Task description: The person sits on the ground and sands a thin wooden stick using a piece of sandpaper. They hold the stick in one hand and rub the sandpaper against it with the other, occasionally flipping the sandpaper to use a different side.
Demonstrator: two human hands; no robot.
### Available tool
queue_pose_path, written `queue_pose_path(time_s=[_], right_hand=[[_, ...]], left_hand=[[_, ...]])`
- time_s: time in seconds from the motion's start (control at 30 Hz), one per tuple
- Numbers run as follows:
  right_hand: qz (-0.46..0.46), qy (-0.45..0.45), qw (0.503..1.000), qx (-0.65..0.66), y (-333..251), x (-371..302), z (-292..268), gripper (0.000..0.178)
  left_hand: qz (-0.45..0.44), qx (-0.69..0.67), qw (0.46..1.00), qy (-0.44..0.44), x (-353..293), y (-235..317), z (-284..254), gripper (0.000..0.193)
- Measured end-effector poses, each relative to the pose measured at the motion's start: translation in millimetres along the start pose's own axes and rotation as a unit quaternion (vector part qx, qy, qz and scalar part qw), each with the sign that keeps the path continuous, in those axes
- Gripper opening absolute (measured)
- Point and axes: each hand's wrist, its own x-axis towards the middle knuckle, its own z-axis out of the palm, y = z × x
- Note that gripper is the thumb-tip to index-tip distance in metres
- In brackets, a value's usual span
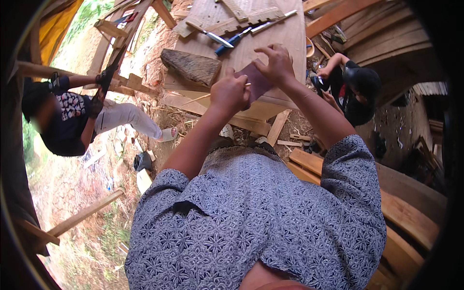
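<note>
My left hand (230, 93) is closed around a thin wooden stick (195, 99) and the near left edge of a purple-brown sheet that looks like sandpaper (258, 82). The stick's tip pokes out past my fingers. At the sheet's far right edge is my right hand (278, 66), its thumb and fingers bent and spread apart, the thumb close to the sheet. Beyond both hands, a blue-handled chisel (225, 49) and a second chisel (216, 38) with a bright blade lie on the wooden workbench (292, 43).
A rough, dark wood block (191, 66) sits left of my hands. Notched wood strips (249, 21) lie at the bench's far side. One person (63, 113) stands at left holding a long dark piece; another person (357, 89) crouches at right. Planks (408, 217) lie beside me.
</note>
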Motion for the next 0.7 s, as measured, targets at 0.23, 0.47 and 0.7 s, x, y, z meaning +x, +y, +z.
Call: queue_pose_path(time_s=[0.23, 0.47, 0.7], right_hand=[[0.008, -0.117, 0.993, 0.004, -63.7, 89.7, 31.8, 0.033], [0.013, -0.237, 0.960, -0.149, -80.9, 119.0, 51.4, 0.032], [-0.061, -0.060, 0.996, -0.037, -67.9, 121.6, 13.0, 0.028]], left_hand=[[-0.007, -0.012, 1.000, -0.021, 5.4, -6.6, -2.3, 0.024], [0.061, -0.043, 0.996, -0.047, 9.3, -17.8, 0.7, 0.030], [0.087, -0.044, 0.994, -0.041, 12.6, -25.7, 0.5, 0.035]])
